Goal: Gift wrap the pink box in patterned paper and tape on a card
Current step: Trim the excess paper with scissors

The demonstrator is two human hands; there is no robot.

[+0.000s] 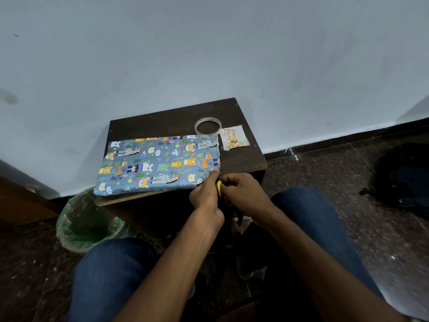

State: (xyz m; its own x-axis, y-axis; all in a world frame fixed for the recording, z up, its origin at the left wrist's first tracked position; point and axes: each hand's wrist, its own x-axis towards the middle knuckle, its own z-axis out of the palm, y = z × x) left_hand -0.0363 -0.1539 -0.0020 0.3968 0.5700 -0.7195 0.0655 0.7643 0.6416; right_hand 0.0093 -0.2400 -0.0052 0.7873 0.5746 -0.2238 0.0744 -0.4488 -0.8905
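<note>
Head view: hands [219, 192] at wrapped box [157, 163]

A plain pale blue-grey wall [209, 54] fills the upper half, meeting a dark speckled stone floor [325, 182] along a black skirting strip [348, 138]. A small dark brown wooden table [167, 124] stands against the wall. A green-lined waste bin [81, 224] sits below its near left corner. A black bag [401, 177] lies at the right.
</note>
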